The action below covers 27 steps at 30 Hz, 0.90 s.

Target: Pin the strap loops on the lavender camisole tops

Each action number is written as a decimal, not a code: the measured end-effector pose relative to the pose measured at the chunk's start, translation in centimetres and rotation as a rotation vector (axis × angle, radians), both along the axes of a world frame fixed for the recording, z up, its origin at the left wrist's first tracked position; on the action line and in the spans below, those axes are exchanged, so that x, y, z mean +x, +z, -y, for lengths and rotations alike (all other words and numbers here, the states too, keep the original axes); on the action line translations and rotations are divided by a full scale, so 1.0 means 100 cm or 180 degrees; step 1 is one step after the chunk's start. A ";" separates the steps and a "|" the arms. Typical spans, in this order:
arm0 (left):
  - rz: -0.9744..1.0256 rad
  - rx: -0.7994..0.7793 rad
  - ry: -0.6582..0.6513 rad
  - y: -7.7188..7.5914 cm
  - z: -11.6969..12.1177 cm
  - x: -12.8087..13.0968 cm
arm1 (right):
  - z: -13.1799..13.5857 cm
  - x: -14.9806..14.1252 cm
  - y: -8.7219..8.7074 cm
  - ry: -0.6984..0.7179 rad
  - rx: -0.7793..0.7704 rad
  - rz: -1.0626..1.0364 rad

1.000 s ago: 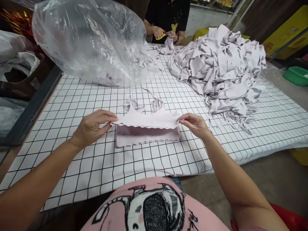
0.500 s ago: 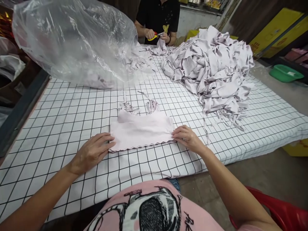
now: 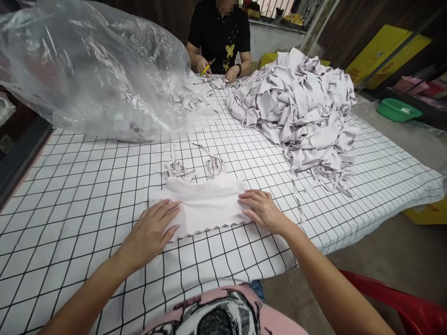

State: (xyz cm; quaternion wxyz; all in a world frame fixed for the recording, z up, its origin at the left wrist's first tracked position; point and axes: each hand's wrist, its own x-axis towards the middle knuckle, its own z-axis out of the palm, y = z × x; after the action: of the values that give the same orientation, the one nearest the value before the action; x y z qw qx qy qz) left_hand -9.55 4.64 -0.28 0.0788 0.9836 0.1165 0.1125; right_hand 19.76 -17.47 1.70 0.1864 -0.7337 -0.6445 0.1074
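Observation:
A pale pinkish camisole top [image 3: 211,202] lies flat on the checked tablecloth, its wavy hem toward me. Its thin straps [image 3: 179,171] are bunched in two small heaps along the far edge. My left hand [image 3: 150,230] rests on the garment's left end with fingers stretched out, pressing a lighter-edged fold there. On the right end lies my right hand [image 3: 263,210], fingers extended over the fabric near the side edge. Neither hand is wrapped around anything.
A big pile of similar garments [image 3: 300,102] stands at the right. To the left, a large clear plastic bag [image 3: 104,79] holds more fabric. Across the checked table [image 3: 87,186] sits a person [image 3: 220,42] with yellow-handled scissors [image 3: 206,69]. A red chair [image 3: 391,298] is beside me.
My left hand has moved from the camisole's left edge inward onto the cloth, and that end now shows a fold. My right hand has slid slightly onto the fabric. The view has shifted.

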 end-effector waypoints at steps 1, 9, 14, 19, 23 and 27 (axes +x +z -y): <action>0.0061 0.0020 0.0092 0.001 0.003 0.007 | -0.004 0.002 0.003 -0.0047 0.0034 -0.0066; 0.0414 -0.0178 -0.0856 0.000 0.032 0.131 | -0.121 0.027 0.016 -0.1370 -0.0318 -0.1108; 0.0242 -0.0420 -0.0660 -0.022 0.024 0.166 | -0.170 0.041 -0.010 -0.1625 -0.0577 -0.1484; 0.0225 -0.0353 -0.0716 -0.023 0.020 0.162 | -0.162 0.043 -0.007 -0.1406 -0.0305 -0.2177; 0.0213 -0.0369 -0.0727 -0.021 0.021 0.161 | -0.114 0.047 0.024 -0.0346 0.0284 -0.3093; 0.0043 -0.0373 -0.0678 -0.025 0.021 0.162 | -0.041 0.062 0.049 0.1174 -0.0085 -0.3352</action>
State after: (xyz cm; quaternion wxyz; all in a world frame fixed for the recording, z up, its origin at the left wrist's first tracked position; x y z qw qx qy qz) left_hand 6.62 2.58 -2.80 0.1484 0.9834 0.0172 0.1031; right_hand 26.00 -13.33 6.56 0.4520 -0.4583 -0.5806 0.4985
